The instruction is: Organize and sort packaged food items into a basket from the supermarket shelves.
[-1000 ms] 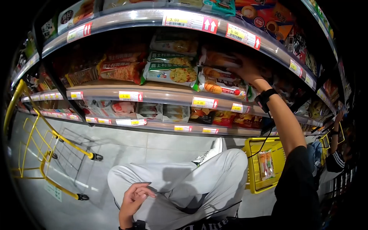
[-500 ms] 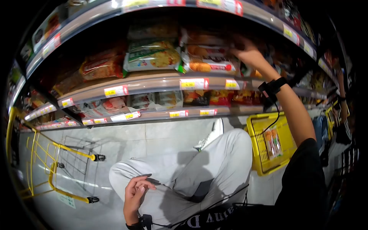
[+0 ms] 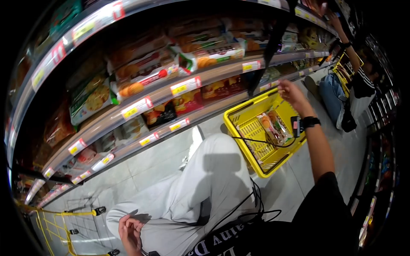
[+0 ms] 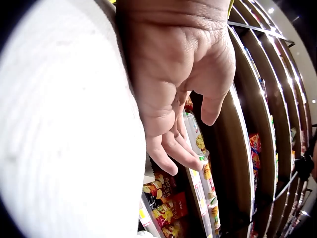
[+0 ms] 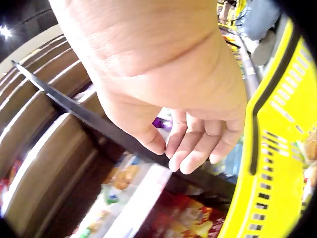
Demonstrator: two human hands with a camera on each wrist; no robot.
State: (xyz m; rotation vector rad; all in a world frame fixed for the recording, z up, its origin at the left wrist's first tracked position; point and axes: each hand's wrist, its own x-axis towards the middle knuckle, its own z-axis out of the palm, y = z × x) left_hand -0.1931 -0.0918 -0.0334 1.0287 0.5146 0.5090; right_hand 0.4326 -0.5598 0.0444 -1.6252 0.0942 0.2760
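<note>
My right hand [image 3: 294, 97], fingers loosely bent with nothing between them, hangs over the far rim of a yellow shopping basket [image 3: 232, 117]. In the right wrist view its fingers [image 5: 190, 144] stand beside the basket wall, in front of the shelves. Inside the basket lie snack packs [image 3: 273, 128] in clear and printed wrapping. My left hand [image 3: 131, 232] is by my bent knee, relaxed and holding nothing. The left wrist view shows its palm and loose fingers [image 4: 168, 144] next to the pale trouser leg.
Shelves hold biscuit packs [image 3: 147, 68] and green-and-white packs [image 3: 94, 98], with price tags [image 3: 185, 86] along the edges. A yellow wire trolley [image 3: 64, 226] stands at lower left. Another person [image 3: 341, 98] is at the right. A black cable [image 3: 265, 143] crosses the basket.
My right hand has withdrawn from the biscuit packs on the shelf and moved right, to above the basket. The head view has turned right. The left hand stays by the knee.
</note>
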